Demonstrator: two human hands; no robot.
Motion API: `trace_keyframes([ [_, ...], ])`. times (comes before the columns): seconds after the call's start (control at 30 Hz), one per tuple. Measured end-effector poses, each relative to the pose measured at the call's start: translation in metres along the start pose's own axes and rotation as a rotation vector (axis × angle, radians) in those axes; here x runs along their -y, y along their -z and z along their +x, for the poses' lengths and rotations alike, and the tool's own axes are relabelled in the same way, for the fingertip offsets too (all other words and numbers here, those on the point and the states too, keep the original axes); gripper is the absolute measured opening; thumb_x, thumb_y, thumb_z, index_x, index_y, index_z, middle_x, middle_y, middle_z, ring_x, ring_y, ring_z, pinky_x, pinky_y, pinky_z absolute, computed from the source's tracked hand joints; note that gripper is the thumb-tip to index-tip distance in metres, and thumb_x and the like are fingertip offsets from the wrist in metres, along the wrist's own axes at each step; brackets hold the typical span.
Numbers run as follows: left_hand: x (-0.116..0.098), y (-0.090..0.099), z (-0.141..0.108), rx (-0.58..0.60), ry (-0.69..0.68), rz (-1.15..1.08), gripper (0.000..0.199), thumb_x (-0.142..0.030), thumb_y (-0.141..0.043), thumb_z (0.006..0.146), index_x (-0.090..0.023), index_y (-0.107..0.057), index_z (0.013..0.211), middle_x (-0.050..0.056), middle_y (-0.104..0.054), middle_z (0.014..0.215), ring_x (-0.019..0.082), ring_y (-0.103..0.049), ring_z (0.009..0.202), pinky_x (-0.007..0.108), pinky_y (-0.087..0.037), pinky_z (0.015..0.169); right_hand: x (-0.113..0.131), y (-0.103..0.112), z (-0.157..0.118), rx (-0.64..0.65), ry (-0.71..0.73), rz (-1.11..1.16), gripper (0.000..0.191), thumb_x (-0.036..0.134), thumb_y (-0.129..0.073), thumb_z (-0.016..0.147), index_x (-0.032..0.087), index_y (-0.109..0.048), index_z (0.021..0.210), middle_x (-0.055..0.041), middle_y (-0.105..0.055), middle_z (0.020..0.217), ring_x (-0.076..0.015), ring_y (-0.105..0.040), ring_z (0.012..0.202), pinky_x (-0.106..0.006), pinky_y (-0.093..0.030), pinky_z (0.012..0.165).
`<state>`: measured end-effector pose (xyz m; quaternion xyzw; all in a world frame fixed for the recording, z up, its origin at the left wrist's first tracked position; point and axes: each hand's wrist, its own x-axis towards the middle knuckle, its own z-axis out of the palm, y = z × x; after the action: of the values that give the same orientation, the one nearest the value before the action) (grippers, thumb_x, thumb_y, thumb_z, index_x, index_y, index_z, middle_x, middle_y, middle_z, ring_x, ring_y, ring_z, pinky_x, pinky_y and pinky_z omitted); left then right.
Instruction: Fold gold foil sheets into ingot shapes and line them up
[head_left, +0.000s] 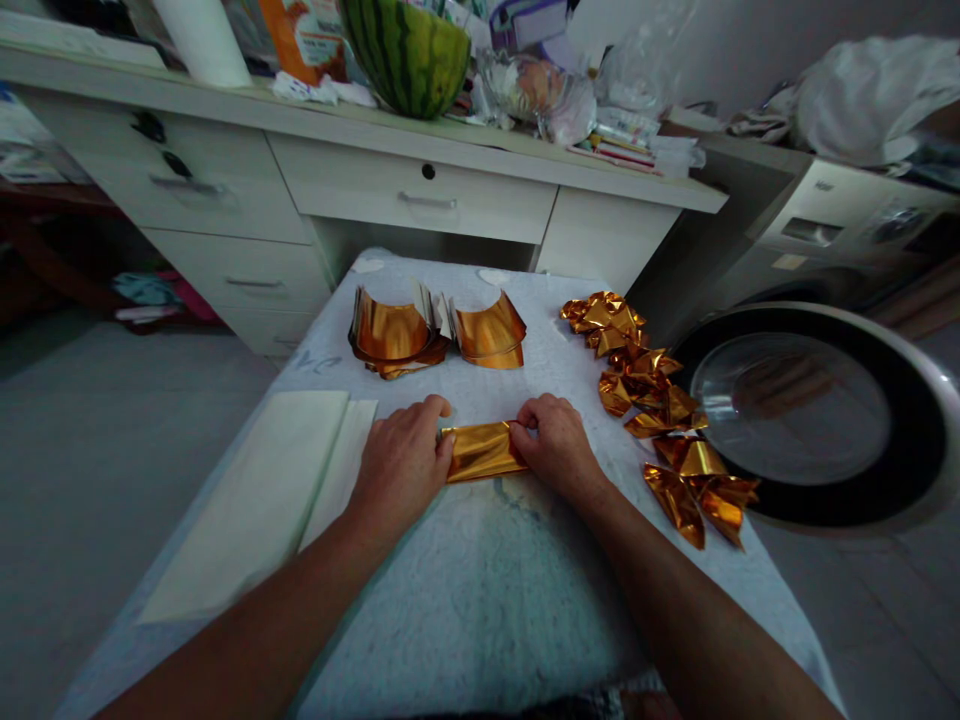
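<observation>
A folded strip of gold foil paper [484, 451] lies flat near the middle of the cloth-covered surface. My left hand [405, 450] grips its left end, thumb on top. At the right end, my right hand [559, 440] has its fingers closed on the strip. Beyond the hands stand two curved stacks of gold sheets, one at the left [394, 332] and one at the right [491, 332]. Several folded gold foil pieces [660, 390] form a line along the right side. White paper sheets [251, 495] lie to the left of my left hand.
Behind the covered surface [495, 590] is a white desk [420, 190] with drawers, holding a cut watermelon [409, 60], a paper roll [206, 40] and plastic bags. A washing machine [825, 230] at the right has its round door [810, 410] open beside the foil pieces.
</observation>
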<state>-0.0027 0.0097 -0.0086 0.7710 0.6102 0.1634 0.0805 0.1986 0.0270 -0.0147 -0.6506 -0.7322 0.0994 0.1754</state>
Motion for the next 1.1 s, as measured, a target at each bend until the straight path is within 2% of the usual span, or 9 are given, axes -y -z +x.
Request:
trace_keyframes([
  [0.1, 0.002, -0.001, 0.001, 0.012, -0.053, -0.005, 0.013, -0.017, -0.054, 0.088, -0.021, -0.062, 0.098, 0.005, -0.064, 0.091, 0.024, -0.059, 0.086, 0.035, -0.041, 0.075, 0.0, 0.0, 0.0, -0.001, -0.007, -0.006, 0.01, 0.022, -0.06, 0.081, 0.019, -0.063, 0.073, -0.0046, -0.064, 0.08, -0.019, -0.053, 0.081, -0.03, -0.034, 0.075],
  [0.17, 0.004, -0.003, 0.003, 0.026, -0.096, -0.024, 0.015, -0.017, -0.053, 0.089, -0.022, -0.067, 0.092, 0.005, -0.063, 0.089, 0.023, -0.059, 0.086, 0.035, -0.042, 0.077, 0.001, 0.001, 0.0, 0.002, -0.01, -0.009, 0.009, 0.022, -0.059, 0.081, 0.019, -0.063, 0.073, -0.0046, -0.064, 0.08, -0.0192, -0.053, 0.081, -0.03, -0.034, 0.075],
  [0.4, 0.009, -0.001, 0.007, 0.097, -0.125, -0.106, 0.026, -0.016, -0.049, 0.091, -0.024, -0.074, 0.095, 0.004, -0.064, 0.089, 0.021, -0.059, 0.088, 0.034, -0.044, 0.082, -0.002, 0.002, 0.0, -0.002, -0.018, 0.034, 0.004, 0.02, -0.06, 0.08, 0.019, -0.063, 0.08, -0.0038, -0.063, 0.081, -0.0193, -0.054, 0.08, -0.03, -0.036, 0.076],
  [0.5, 0.009, 0.004, 0.007, 0.114, -0.134, -0.134, 0.028, -0.022, -0.046, 0.095, -0.023, -0.074, 0.094, 0.004, -0.065, 0.091, 0.02, -0.059, 0.087, 0.034, -0.044, 0.082, -0.002, 0.003, 0.0, -0.01, -0.026, 0.067, 0.007, 0.02, -0.061, 0.08, 0.018, -0.062, 0.087, -0.0032, -0.063, 0.081, -0.0195, -0.054, 0.079, -0.031, -0.036, 0.075],
  [0.6, 0.008, 0.008, 0.007, 0.128, -0.136, -0.154, 0.035, -0.029, -0.04, 0.099, -0.022, -0.073, 0.092, 0.005, -0.065, 0.089, 0.02, -0.06, 0.086, 0.033, -0.045, 0.081, -0.001, 0.004, 0.0, 0.0, -0.013, 0.085, 0.006, 0.019, -0.062, 0.08, 0.019, -0.062, 0.086, -0.0035, -0.063, 0.082, -0.0199, -0.054, 0.08, -0.031, -0.036, 0.076],
  [0.77, 0.005, 0.013, 0.007, 0.155, -0.128, -0.181, 0.042, -0.037, -0.036, 0.1, -0.021, -0.073, 0.092, 0.006, -0.066, 0.093, 0.021, -0.06, 0.089, 0.035, -0.045, 0.084, 0.001, 0.007, 0.002, 0.036, 0.096, 0.093, 0.011, 0.012, -0.058, 0.082, 0.019, -0.065, 0.083, -0.0054, -0.063, 0.089, -0.0209, -0.054, 0.089, -0.031, -0.036, 0.082],
  [0.97, 0.001, 0.014, 0.001, 0.147, -0.112, -0.083, 0.019, -0.037, -0.06, 0.087, -0.022, -0.071, 0.094, 0.005, -0.064, 0.093, 0.024, -0.059, 0.089, 0.037, -0.045, 0.082, 0.002, 0.009, 0.001, 0.105, 0.195, 0.045, 0.024, 0.007, -0.052, 0.085, 0.021, -0.072, 0.084, -0.0052, -0.066, 0.09, -0.0204, -0.053, 0.089, -0.031, -0.035, 0.084],
  [1.1, 0.0, 0.011, -0.001, 0.13, -0.124, -0.021, 0.017, -0.032, -0.065, 0.083, -0.023, -0.069, 0.097, 0.005, -0.062, 0.094, 0.024, -0.058, 0.09, 0.037, -0.044, 0.082, 0.003, 0.01, 0.0, 0.126, 0.199, 0.006, 0.027, 0.006, -0.051, 0.083, 0.021, -0.074, 0.084, -0.0051, -0.067, 0.09, -0.0202, -0.053, 0.088, -0.032, -0.034, 0.084],
])
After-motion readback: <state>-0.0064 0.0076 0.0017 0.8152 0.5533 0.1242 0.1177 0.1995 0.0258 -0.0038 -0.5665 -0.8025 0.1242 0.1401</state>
